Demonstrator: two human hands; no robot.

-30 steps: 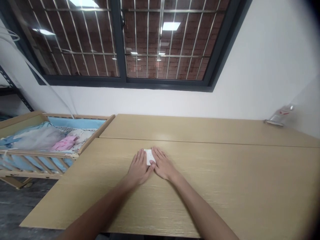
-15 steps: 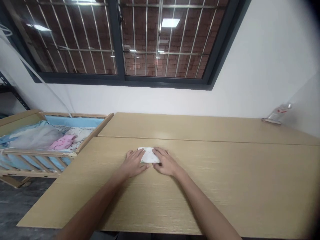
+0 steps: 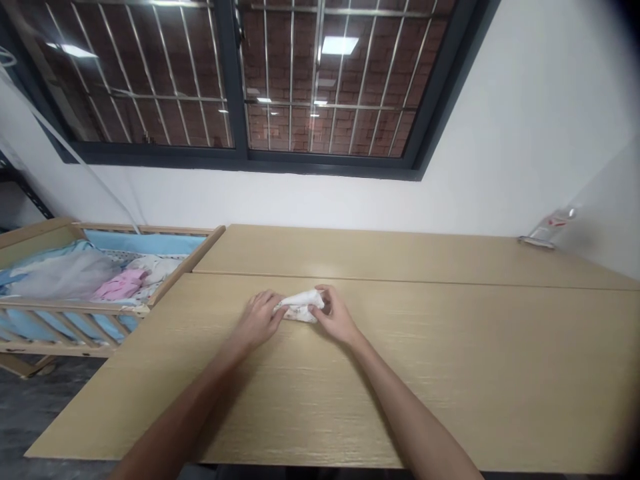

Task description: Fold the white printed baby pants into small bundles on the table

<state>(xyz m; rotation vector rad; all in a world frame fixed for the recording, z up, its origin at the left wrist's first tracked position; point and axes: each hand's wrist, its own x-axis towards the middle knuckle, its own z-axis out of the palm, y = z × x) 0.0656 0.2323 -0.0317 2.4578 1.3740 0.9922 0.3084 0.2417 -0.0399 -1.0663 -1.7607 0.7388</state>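
A small folded white cloth (image 3: 301, 305) with faint print lies at the middle of the wooden table (image 3: 450, 360), its upper layer raised into a fold. My left hand (image 3: 261, 319) pinches the cloth's left end, thumb in front and fingers behind. At the right end, my right hand (image 3: 334, 315) grips it between thumb and curled fingers. Parts of the fingers are hidden behind the cloth.
On the left stands a wooden crib (image 3: 145, 310) with blue lining, pink cloth and pale bedding. A clear plastic bag (image 3: 547, 230) sits at the back right corner. A barred window (image 3: 325, 87) is set in the white wall behind the table.
Both hands were resting flat on the ends of the white cloth. Now their fingers grip it, and the cloth has gone from a flat rectangle to a raised, partly opened fold.
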